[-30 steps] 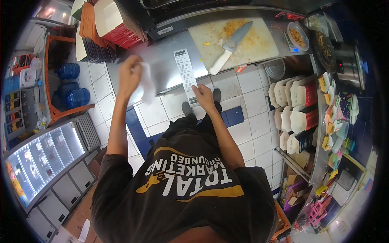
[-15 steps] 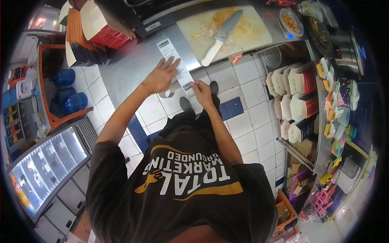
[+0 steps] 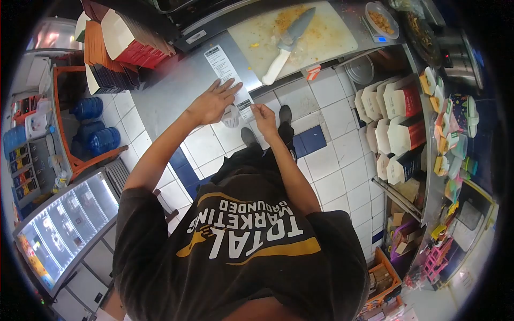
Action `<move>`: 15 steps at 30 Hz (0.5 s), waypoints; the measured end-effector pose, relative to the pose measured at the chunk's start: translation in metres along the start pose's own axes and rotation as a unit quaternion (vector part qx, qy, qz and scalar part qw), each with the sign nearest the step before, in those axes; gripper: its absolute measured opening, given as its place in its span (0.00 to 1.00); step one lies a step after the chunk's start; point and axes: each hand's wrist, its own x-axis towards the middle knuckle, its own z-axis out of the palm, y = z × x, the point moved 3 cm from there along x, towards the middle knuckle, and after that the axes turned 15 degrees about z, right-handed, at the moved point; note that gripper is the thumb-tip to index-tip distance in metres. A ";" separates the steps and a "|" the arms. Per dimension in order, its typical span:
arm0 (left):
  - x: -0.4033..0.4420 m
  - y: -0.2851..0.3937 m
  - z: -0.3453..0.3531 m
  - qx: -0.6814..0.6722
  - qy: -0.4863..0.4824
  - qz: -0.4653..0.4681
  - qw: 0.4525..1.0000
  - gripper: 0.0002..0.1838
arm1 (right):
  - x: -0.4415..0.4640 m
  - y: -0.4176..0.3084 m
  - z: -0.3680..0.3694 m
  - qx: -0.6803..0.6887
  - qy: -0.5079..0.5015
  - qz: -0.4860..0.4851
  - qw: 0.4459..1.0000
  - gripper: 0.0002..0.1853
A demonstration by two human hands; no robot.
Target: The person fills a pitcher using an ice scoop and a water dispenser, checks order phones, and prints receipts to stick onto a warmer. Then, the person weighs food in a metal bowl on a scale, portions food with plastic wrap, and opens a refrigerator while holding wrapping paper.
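Observation:
A long printed paper receipt (image 3: pixel 222 67) lies slanted on the steel counter, its near end reaching past the counter's front edge. My left hand (image 3: pixel 211 104) rests on its middle, fingers stretched out and lying flat. At the near end, my right hand (image 3: pixel 264 119) pinches the receipt's corner between thumb and fingers. A pale curved piece (image 3: pixel 231 116) hangs below my left hand; what it is I cannot make out. Right of the receipt, a white-handled knife (image 3: pixel 289 45) lies on a stained cutting board (image 3: pixel 337 32).
Stacked food boxes (image 3: pixel 128 40) stand at the counter's left end. More open boxes (image 3: pixel 399 101) fill a shelf on the right. A tub of food (image 3: pixel 381 22) sits on a scale (image 3: pixel 379 39). Blue water jugs (image 3: pixel 101 140) are in an orange-framed rack at left.
My left hand has slid slightly toward me along the receipt. More of the pale curved piece shows beneath it. My right hand keeps its pinch, and the view has shifted a little.

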 end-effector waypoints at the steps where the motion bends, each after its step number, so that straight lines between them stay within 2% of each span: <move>1: 0.001 -0.001 -0.003 -0.001 -0.001 0.000 1.000 0.23 | -0.002 -0.001 0.002 0.001 0.000 0.001 1.000 0.12; 3: 0.002 -0.001 -0.005 -0.004 -0.039 0.005 0.999 0.23 | -0.007 -0.002 0.005 0.101 -0.007 0.043 0.994 0.13; 7: 0.002 -0.005 0.000 -0.012 -0.038 0.008 0.999 0.24 | -0.004 0.005 0.006 0.141 -0.025 0.093 0.985 0.14; 9: 0.002 -0.005 0.002 -0.035 -0.037 -0.003 0.999 0.25 | -0.008 -0.004 0.015 0.172 -0.046 0.152 0.972 0.14; 10: 0.002 -0.005 0.002 -0.036 -0.037 -0.003 0.999 0.25 | 0.006 0.014 0.019 0.172 -0.046 0.153 0.972 0.14; 12: 0.002 -0.001 -0.003 -0.024 -0.031 0.011 0.999 0.27 | 0.049 0.078 0.025 -0.057 -0.041 0.174 0.982 0.14; 13: 0.004 -0.003 -0.006 -0.014 -0.025 0.013 0.999 0.27 | 0.051 0.081 0.026 -0.059 -0.039 0.163 0.984 0.14; 15: 0.000 -0.004 0.000 -0.009 -0.033 0.017 0.999 0.27 | 0.038 0.072 0.031 -0.141 0.028 0.020 0.989 0.12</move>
